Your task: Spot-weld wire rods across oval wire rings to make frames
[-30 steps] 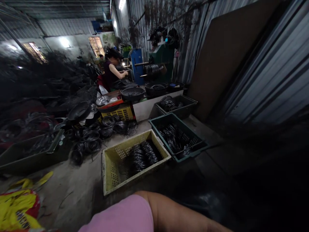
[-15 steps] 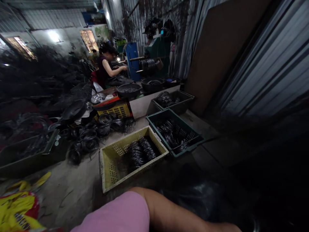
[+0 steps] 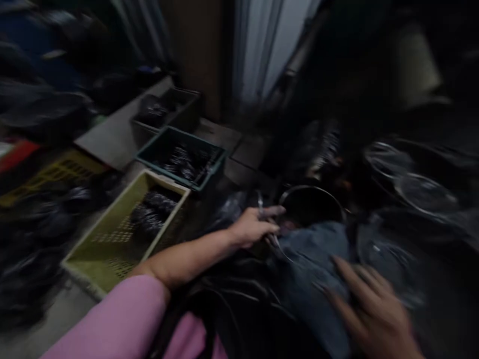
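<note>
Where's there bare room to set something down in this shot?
Some grey floor shows beside the teal crate, and more below the yellow crate. It's crowded around the left hand and right hand, among wire coils and blue cloth.

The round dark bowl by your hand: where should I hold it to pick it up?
Probably its thin curved rim, from above on the far side, fingers hooked over the edge. The rim stands clear there, while the grey-blue cloth covers the near side and the left hand is beside it.
</note>
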`<act>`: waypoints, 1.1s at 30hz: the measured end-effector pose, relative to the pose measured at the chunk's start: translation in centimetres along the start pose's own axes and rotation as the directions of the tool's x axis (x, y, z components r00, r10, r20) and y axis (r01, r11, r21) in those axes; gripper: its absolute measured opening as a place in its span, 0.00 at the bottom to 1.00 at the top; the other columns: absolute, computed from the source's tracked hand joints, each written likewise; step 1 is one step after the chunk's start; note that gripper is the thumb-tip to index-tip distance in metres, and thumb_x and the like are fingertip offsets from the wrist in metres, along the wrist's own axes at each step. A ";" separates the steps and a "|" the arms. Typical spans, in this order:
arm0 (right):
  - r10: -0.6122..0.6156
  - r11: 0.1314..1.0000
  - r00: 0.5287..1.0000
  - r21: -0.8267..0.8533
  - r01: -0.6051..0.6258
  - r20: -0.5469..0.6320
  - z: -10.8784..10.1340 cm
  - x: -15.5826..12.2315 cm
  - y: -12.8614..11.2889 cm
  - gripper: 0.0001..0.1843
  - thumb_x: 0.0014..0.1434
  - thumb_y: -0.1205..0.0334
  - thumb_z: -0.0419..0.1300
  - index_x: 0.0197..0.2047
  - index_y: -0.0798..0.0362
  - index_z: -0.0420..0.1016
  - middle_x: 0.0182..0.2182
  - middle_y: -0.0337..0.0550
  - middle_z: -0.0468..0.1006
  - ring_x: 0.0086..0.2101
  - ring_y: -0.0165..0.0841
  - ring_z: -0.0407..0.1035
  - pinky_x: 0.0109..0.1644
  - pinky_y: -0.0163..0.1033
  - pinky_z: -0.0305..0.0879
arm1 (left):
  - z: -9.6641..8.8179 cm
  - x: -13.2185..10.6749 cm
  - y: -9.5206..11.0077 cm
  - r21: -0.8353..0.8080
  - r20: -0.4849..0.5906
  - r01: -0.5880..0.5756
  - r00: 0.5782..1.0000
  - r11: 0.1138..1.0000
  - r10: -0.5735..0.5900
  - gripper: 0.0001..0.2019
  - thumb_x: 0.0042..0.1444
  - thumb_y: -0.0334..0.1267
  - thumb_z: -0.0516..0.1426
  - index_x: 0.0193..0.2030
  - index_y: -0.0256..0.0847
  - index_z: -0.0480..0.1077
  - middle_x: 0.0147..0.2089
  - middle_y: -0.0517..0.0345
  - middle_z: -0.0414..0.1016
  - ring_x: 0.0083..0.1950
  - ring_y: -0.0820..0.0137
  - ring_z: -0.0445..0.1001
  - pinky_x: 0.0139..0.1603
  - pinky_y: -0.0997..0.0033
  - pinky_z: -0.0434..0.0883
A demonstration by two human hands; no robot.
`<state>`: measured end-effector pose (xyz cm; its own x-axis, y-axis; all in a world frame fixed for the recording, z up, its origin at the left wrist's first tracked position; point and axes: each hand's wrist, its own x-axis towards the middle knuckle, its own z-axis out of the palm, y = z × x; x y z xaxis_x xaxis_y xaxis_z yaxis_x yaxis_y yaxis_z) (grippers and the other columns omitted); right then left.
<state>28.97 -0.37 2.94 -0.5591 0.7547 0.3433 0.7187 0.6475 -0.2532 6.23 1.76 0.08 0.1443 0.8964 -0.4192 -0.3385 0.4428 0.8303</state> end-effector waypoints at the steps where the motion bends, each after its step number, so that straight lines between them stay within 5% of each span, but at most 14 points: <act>1: -0.034 0.999 0.998 -0.020 0.035 0.055 0.0 -0.1 -0.5 0.23 0.60 0.52 0.49 0.54 0.56 0.62 0.38 0.48 0.71 0.40 0.40 0.64 0.44 0.49 0.61 | 0.1 0.5 0.4 -0.002 0.014 -0.007 1.000 1.000 0.007 0.29 0.43 0.27 0.56 0.56 0.36 0.64 0.21 0.65 0.66 0.20 0.76 0.69 0.21 0.78 0.64; 7: -0.044 0.996 0.961 -0.060 0.063 0.275 2.4 4.5 -2.8 0.25 0.55 0.66 0.52 0.57 0.62 0.59 0.43 0.53 0.71 0.44 0.42 0.62 0.48 0.51 0.55 | 0.9 1.5 1.5 -0.079 0.021 -0.018 1.000 0.997 0.020 0.27 0.42 0.28 0.59 0.54 0.35 0.66 0.24 0.66 0.65 0.20 0.80 0.66 0.23 0.78 0.63; 15: 0.036 0.999 0.946 -0.027 -0.029 0.322 2.8 5.5 -2.1 0.25 0.55 0.68 0.49 0.57 0.61 0.60 0.45 0.53 0.70 0.35 0.35 0.70 0.35 0.37 0.66 | 1.1 2.0 2.6 -0.056 0.070 -0.016 0.997 0.998 0.020 0.26 0.43 0.29 0.58 0.53 0.35 0.67 0.24 0.65 0.65 0.21 0.80 0.64 0.21 0.78 0.62; 33: 0.044 0.992 0.943 -0.129 -0.001 0.329 0.7 7.9 0.3 0.25 0.54 0.68 0.48 0.56 0.60 0.63 0.46 0.55 0.71 0.32 0.35 0.72 0.33 0.37 0.67 | 2.9 5.0 4.2 -0.122 0.134 0.002 0.991 0.993 0.014 0.26 0.42 0.28 0.60 0.52 0.35 0.68 0.25 0.64 0.66 0.22 0.79 0.66 0.23 0.77 0.62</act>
<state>24.48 5.86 4.96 -0.6315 0.7752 0.0151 0.7670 0.6274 -0.1345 8.28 8.17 2.51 0.2624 0.8975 -0.3544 -0.4492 0.4387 0.7784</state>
